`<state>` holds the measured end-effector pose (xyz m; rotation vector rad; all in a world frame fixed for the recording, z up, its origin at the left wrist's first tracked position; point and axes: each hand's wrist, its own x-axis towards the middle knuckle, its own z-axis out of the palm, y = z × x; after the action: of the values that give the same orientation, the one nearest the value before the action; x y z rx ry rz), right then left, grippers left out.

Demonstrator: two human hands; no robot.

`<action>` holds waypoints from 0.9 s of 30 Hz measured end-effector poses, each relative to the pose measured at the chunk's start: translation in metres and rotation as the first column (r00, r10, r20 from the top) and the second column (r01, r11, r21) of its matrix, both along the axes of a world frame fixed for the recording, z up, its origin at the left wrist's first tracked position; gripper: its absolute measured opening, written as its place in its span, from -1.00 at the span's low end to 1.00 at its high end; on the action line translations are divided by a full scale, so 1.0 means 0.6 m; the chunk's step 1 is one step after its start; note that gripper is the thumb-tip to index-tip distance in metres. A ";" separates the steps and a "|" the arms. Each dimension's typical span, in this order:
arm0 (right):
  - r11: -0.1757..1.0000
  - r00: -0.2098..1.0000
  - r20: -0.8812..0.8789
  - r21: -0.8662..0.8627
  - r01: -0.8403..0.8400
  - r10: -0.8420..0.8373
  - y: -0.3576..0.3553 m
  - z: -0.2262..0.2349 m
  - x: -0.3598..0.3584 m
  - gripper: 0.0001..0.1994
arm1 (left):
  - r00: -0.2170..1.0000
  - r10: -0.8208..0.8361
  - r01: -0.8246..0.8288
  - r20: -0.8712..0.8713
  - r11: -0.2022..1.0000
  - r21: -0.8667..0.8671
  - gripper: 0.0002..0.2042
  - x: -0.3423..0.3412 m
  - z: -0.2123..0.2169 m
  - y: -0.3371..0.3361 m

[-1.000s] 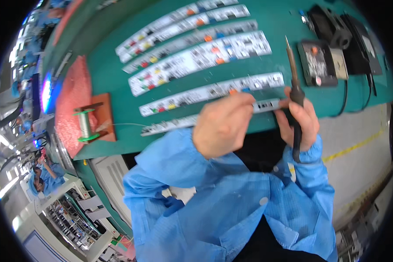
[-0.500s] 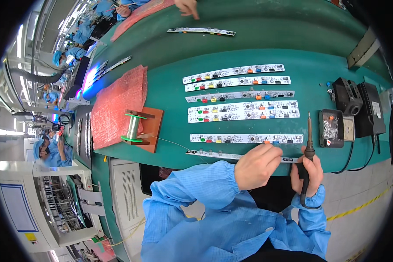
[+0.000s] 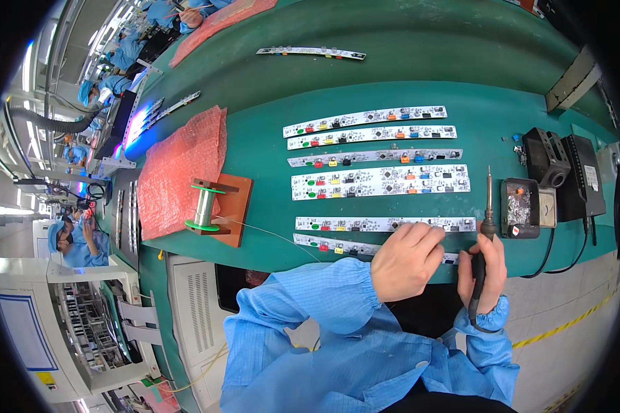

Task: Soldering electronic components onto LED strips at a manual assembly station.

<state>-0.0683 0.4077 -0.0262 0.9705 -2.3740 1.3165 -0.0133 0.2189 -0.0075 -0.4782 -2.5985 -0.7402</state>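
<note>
My right hand is closed around a soldering iron, its thin tip pointing away from me. Across the nearest circuit board strip lies my left hand, fingers curled and closed on it; the fingertips are partly hidden. That strip lies face up at the bench's front edge, its right end close to my right hand's fingers. Just beyond it is another white circuit board strip, with several more in rows behind. Solder wire runs from a spool toward my left sleeve, where it disappears.
Pink bubble wrap lies left, beside the spool's brown stand. At right are a small metal tray, a black iron holder and a black box with cables. A single strip lies on the far bench. People work at far left.
The nearest strip has turned from tilted on its edge to lying face up under my left hand. Another person's hand has left the far bench. The view has shifted slightly.
</note>
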 end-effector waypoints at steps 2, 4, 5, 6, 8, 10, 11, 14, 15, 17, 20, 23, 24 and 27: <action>0.999 0.998 -0.054 0.042 0.022 -0.019 -0.006 0.001 -0.003 -0.51 | 0.999 0.039 -0.040 -0.015 0.998 -0.058 -0.78 -0.002 0.014 0.001; 0.998 0.994 -0.104 0.052 0.033 -0.028 -0.011 -0.001 -0.007 -0.53 | 0.998 0.033 -0.036 -0.044 0.997 -0.066 -0.76 -0.002 0.035 -0.003; 0.999 0.995 -0.101 0.033 0.026 -0.023 -0.012 -0.003 -0.008 -0.53 | 0.998 0.011 -0.014 -0.058 0.999 -0.048 -0.75 0.004 0.052 -0.011; 1.000 0.995 -0.096 0.015 0.019 -0.017 -0.012 -0.005 -0.010 -0.53 | 0.995 -0.017 0.015 -0.101 1.000 -0.025 -0.74 0.010 0.072 -0.023; 1.000 0.999 -0.052 -0.018 0.000 -0.001 -0.008 -0.008 -0.008 -0.47 | 0.999 0.028 -0.029 -0.043 0.999 -0.036 -0.73 -0.007 0.100 -0.093; 0.997 0.997 -0.072 -0.073 -0.008 0.003 -0.003 -0.013 -0.009 -0.43 | 0.939 0.308 -0.337 -0.150 0.910 -0.242 -0.79 -0.074 0.110 -0.192; 0.996 0.997 -0.081 -0.092 -0.008 0.001 0.000 -0.016 -0.009 -0.41 | 0.938 0.266 -0.326 -0.220 0.894 -0.306 -0.80 -0.127 0.117 -0.258; 0.996 0.998 -0.058 -0.088 -0.019 0.014 0.007 -0.021 -0.008 -0.40 | 0.823 0.563 -0.487 -0.078 0.628 -0.607 -0.60 -0.255 0.109 -0.408; 0.995 0.999 -0.047 -0.095 -0.014 0.009 0.008 -0.023 -0.007 -0.41 | 0.762 0.648 -0.473 -0.009 0.546 -0.691 -0.55 -0.287 0.102 -0.445; 0.996 0.999 -0.041 -0.085 -0.009 0.005 0.010 -0.025 -0.007 -0.40 | 0.708 0.706 -0.459 0.012 0.474 -0.752 -0.51 -0.333 0.081 -0.491; 0.997 1.000 -0.028 -0.078 -0.002 0.000 0.012 -0.027 -0.007 -0.39 | 0.693 0.718 -0.399 0.064 0.456 -0.795 -0.49 -0.378 0.058 -0.514; 0.999 1.000 -0.004 -0.054 0.004 -0.004 0.013 -0.028 -0.007 -0.37 | 0.659 0.740 -0.323 0.138 0.444 -0.836 -0.56 -0.415 0.049 -0.513; 0.999 1.000 0.002 -0.053 0.003 -0.003 0.013 -0.028 -0.006 -0.36 | 0.636 0.754 -0.299 0.164 0.436 -0.849 -0.59 -0.424 0.050 -0.513; 0.999 1.000 0.006 -0.053 0.004 -0.004 0.011 -0.029 -0.007 -0.34 | 0.677 0.723 -0.233 0.138 0.389 -0.891 -0.71 -0.436 0.054 -0.517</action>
<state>-0.0726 0.4141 -0.0435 0.9478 -2.3313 1.3752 -0.2747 -0.0914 0.0247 0.4140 -3.1981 0.7836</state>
